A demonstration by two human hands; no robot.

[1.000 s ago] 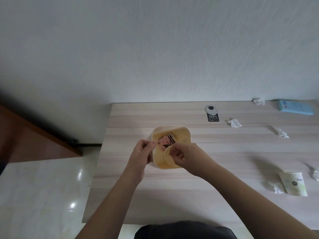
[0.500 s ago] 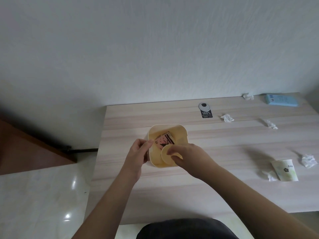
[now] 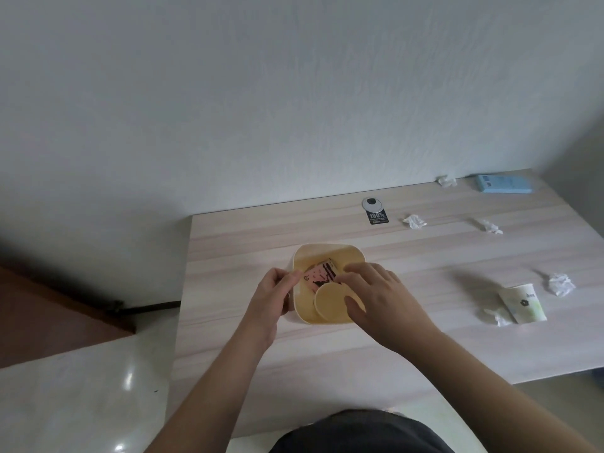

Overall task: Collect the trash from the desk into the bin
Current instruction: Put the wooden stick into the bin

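Note:
A pale yellow bin (image 3: 327, 247) stands on the wooden desk (image 3: 425, 341), left of centre. Inside it lies a pink and black carton (image 3: 318, 276), with a round yellow disc (image 3: 328, 304) at its near side. My left hand (image 3: 274, 295) grips the bin's left rim. Spread over the bin's right half is my right hand (image 3: 382, 295), its thumb touching the disc. A paper cup (image 3: 523, 304) lies on its side at the right. Crumpled paper bits (image 3: 414, 221) (image 3: 488, 225) (image 3: 560, 283) (image 3: 496, 317) (image 3: 446, 181) lie scattered around.
A light blue box (image 3: 503, 184) sits at the desk's far right corner. A black and silver tag (image 3: 376, 210) lies near the wall. A white wall runs behind the desk. Shiny floor and a brown panel (image 3: 49, 315) are to the left.
My right hand went from pinching the disc at the bin's near rim to spreading its fingers over the bin. The left hand stays on the rim. The view shifted left.

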